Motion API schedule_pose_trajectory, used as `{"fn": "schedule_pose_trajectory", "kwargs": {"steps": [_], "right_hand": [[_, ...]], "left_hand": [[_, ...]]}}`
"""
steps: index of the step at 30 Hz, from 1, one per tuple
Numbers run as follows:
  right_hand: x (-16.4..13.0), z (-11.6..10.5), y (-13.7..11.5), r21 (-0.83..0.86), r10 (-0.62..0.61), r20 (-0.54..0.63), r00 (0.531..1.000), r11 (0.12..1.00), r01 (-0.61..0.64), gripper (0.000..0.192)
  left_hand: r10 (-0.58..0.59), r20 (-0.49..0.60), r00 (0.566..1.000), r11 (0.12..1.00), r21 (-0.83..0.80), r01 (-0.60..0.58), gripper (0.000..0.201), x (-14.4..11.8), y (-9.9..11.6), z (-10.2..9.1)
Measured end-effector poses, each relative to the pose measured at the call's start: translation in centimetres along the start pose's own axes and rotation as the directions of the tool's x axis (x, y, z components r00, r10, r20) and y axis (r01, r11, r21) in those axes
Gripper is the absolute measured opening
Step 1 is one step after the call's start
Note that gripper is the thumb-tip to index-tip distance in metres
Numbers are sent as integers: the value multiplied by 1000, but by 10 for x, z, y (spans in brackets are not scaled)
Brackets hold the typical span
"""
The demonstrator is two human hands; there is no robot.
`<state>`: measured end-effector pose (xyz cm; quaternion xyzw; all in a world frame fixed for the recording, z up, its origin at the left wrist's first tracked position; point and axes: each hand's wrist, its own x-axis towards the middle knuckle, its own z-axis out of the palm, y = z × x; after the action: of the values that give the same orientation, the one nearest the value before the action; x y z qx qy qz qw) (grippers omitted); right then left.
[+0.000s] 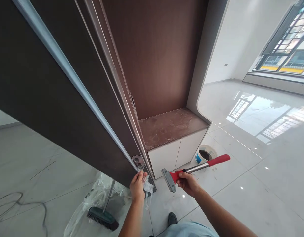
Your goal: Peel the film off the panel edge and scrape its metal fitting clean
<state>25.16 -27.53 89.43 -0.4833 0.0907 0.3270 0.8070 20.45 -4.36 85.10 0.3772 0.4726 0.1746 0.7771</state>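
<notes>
A worker is wearing a light blue top (188, 229) and a dark shoe (172, 218), with both forearms (216, 210) going bare, sleeveless to the frame's edge.

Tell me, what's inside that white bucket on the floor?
The white bucket stands past the scraper held in the right hand. Its inside looks dark near the bottom. Whether that is liquid or dirt cannot be told.

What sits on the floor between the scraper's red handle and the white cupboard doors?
A white bucket stands there on the floor tiles, seen in the head view, just behind the scraper in the right hand.
</notes>
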Motion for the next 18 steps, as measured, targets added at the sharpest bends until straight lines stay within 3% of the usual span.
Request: {"fn": "schedule_pose_trajectory", "kwargs": {"steps": [3, 5, 6, 8, 10, 12, 13, 15, 18], "right_hand": [[3, 15, -3, -164, -62, 61, 996, 984, 71, 25], [6, 29, -9, -391, -161, 159, 974, 896, 212, 25], [7, 38, -13, -529, -231, 225, 947, 787, 318, 24], [10, 57, -21, -722, -329, 447, 832, 416, 552, 23], [12, 75, -26, -692, -247, 698, 673, 10, 721, 23], [14, 92, -26, -562, -62, 821, 568, -264, 784, 21], [15, 99, -24, -508, 21, 834, 551, -362, 782, 19], [16, 110, -17, -442, 118, 816, 567, -506, 741, 19], [19, 118, -7, -400, 190, 771, 607, -598, 694, 19]], "left_hand": [[-10, 28, 1000, 1000, 12, 9, 14, 0, 0, -3], [-1, 60, 998, 999, 32, -1, 17, 0, 0, -6], [3, 75, 997, 999, 40, -6, 19, 1, 0, -8], [12, 97, 995, 999, 40, -16, 23, 3, -1, -10], [21, 104, 994, 999, 23, -24, 24, 7, -2, -11], [43, 102, 994, 999, 10, -44, 25, 11, -5, -10], [58, 99, 993, 998, 7, -59, 26, 13, -7, -9], [97, 98, 990, 995, 8, -99, 29, 17, -11, -8], [157, 111, 981, 987, 29, -161, 32, 21, -16, -8]]}}
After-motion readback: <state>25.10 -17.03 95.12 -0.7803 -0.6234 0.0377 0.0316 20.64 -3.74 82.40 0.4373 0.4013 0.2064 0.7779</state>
